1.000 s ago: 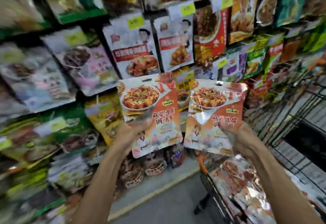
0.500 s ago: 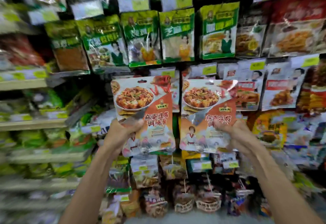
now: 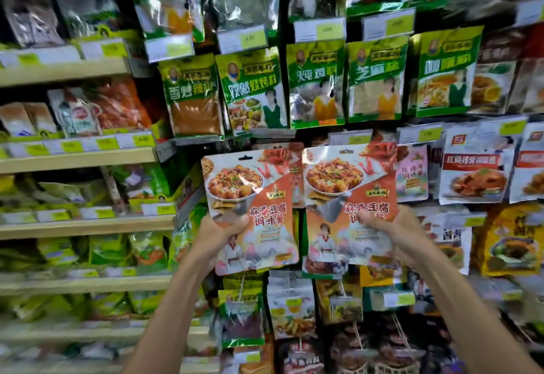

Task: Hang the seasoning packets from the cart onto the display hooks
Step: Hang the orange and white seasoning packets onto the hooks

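Observation:
I hold up two matching orange-and-white seasoning packets with a tofu dish printed on them. My left hand (image 3: 219,234) grips the left packet (image 3: 250,212) by its lower left side. My right hand (image 3: 391,234) grips the right packet (image 3: 350,206) by its lower right side. Both packets are upright, side by side, in front of the hanging display, just below a row of green packets (image 3: 253,91). Each has a hang hole at its top edge. The hooks behind them are hidden. The cart is out of view.
Rows of hanging seasoning packets with yellow price tags (image 3: 429,134) fill the display ahead and to the right. Wooden shelves (image 3: 85,162) with bagged goods run along the left. More packets hang below my hands (image 3: 291,306).
The view has swung left and up, away from the cart. Both packets have risen with my hands to the row under the green packets. My grips are unchanged.

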A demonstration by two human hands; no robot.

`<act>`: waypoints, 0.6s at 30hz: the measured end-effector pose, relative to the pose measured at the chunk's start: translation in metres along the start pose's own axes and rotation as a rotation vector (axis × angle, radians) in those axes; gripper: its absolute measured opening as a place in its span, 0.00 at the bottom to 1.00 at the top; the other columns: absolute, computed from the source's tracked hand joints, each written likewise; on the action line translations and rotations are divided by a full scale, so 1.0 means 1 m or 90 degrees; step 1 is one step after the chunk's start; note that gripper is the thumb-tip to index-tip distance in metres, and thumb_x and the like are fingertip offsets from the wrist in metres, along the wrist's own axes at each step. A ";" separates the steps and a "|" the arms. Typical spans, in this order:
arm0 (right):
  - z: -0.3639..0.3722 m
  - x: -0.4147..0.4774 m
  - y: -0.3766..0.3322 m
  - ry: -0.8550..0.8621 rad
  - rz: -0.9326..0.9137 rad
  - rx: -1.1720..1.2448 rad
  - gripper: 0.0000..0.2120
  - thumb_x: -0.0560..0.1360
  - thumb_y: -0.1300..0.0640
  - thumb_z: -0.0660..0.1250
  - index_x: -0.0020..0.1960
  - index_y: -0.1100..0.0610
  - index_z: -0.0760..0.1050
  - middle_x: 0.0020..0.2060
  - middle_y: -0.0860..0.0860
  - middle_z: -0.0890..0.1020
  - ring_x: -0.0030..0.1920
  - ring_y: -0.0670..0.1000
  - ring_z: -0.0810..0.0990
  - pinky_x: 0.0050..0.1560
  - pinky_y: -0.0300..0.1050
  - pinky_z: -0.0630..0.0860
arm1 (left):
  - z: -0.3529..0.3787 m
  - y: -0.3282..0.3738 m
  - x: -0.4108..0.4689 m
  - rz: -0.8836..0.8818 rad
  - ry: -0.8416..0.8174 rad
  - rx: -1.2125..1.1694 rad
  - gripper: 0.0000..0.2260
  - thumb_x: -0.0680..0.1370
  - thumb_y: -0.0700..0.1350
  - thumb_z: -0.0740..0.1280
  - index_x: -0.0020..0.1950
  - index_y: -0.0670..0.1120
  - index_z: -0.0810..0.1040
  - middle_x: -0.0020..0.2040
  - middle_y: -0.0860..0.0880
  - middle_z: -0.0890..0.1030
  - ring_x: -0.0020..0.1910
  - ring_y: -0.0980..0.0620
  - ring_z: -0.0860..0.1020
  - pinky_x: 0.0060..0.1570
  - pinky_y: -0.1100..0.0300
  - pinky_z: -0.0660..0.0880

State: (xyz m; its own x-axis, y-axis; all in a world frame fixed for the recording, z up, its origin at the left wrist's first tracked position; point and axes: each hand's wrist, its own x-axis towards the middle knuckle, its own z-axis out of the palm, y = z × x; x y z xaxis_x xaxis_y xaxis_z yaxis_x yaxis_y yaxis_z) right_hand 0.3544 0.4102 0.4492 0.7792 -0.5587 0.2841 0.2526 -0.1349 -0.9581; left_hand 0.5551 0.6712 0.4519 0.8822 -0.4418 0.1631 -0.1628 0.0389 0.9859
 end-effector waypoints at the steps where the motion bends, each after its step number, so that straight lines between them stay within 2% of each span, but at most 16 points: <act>1: 0.002 0.002 0.000 0.001 0.001 0.001 0.14 0.65 0.55 0.74 0.48 0.59 0.80 0.42 0.52 0.86 0.45 0.51 0.85 0.47 0.45 0.81 | -0.003 -0.006 0.003 -0.013 -0.012 -0.005 0.09 0.71 0.39 0.75 0.38 0.33 0.79 0.33 0.42 0.78 0.35 0.45 0.75 0.35 0.54 0.71; 3: 0.004 0.007 0.000 -0.001 0.005 0.003 0.13 0.65 0.56 0.74 0.48 0.59 0.80 0.41 0.52 0.87 0.45 0.52 0.85 0.47 0.44 0.82 | -0.005 -0.014 0.014 -0.035 -0.016 -0.012 0.09 0.72 0.39 0.74 0.40 0.33 0.79 0.34 0.43 0.81 0.38 0.45 0.77 0.38 0.53 0.71; 5: 0.003 0.012 0.001 0.000 0.016 -0.010 0.15 0.63 0.53 0.75 0.48 0.58 0.80 0.41 0.52 0.87 0.45 0.52 0.85 0.48 0.46 0.81 | -0.003 -0.020 0.030 -0.055 -0.013 0.002 0.08 0.71 0.41 0.75 0.37 0.38 0.79 0.29 0.50 0.81 0.34 0.49 0.79 0.37 0.57 0.73; 8: 0.000 0.019 0.008 0.002 0.037 -0.013 0.32 0.55 0.42 0.81 0.52 0.59 0.79 0.45 0.53 0.86 0.48 0.52 0.85 0.52 0.49 0.78 | 0.009 -0.025 0.056 -0.074 -0.025 0.012 0.17 0.72 0.44 0.74 0.28 0.42 0.72 0.22 0.50 0.75 0.25 0.54 0.74 0.32 0.61 0.69; 9: -0.002 0.022 0.012 0.006 0.044 -0.003 0.34 0.54 0.42 0.81 0.53 0.59 0.78 0.46 0.54 0.86 0.49 0.54 0.84 0.53 0.50 0.77 | 0.014 -0.027 0.065 -0.075 -0.026 0.015 0.19 0.73 0.45 0.74 0.25 0.43 0.70 0.21 0.50 0.73 0.22 0.55 0.73 0.29 0.63 0.69; 11: -0.005 0.029 0.019 0.008 0.050 0.019 0.27 0.59 0.47 0.79 0.53 0.58 0.79 0.48 0.55 0.86 0.51 0.56 0.84 0.54 0.52 0.77 | 0.025 -0.030 0.082 -0.072 -0.042 0.006 0.21 0.74 0.45 0.73 0.22 0.45 0.70 0.20 0.52 0.73 0.20 0.57 0.73 0.25 0.66 0.69; 13: -0.006 0.037 0.022 0.010 0.054 0.046 0.19 0.64 0.53 0.76 0.53 0.58 0.79 0.48 0.55 0.86 0.52 0.56 0.84 0.50 0.49 0.78 | 0.037 -0.032 0.098 -0.076 -0.061 0.012 0.22 0.74 0.46 0.73 0.22 0.45 0.70 0.20 0.50 0.72 0.21 0.56 0.72 0.26 0.65 0.69; 16: -0.006 0.052 0.024 0.020 0.056 0.074 0.16 0.67 0.58 0.72 0.54 0.58 0.78 0.46 0.53 0.86 0.50 0.53 0.84 0.45 0.42 0.80 | 0.049 -0.035 0.122 -0.085 -0.062 0.018 0.22 0.74 0.47 0.73 0.24 0.43 0.68 0.20 0.48 0.70 0.22 0.54 0.70 0.27 0.63 0.68; 18: -0.004 0.061 0.024 0.023 0.060 0.085 0.15 0.68 0.58 0.71 0.53 0.59 0.76 0.43 0.51 0.86 0.46 0.50 0.85 0.41 0.39 0.80 | 0.055 -0.038 0.134 -0.081 -0.067 -0.001 0.20 0.74 0.46 0.73 0.24 0.44 0.72 0.22 0.48 0.71 0.23 0.54 0.69 0.28 0.62 0.67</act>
State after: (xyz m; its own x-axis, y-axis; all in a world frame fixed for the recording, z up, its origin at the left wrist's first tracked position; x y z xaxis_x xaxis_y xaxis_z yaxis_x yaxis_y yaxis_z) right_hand 0.4052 0.3696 0.4434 0.7823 -0.5935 0.1890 0.2552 0.0286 -0.9665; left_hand 0.6557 0.5616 0.4339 0.8441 -0.5351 0.0326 -0.0524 -0.0218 0.9984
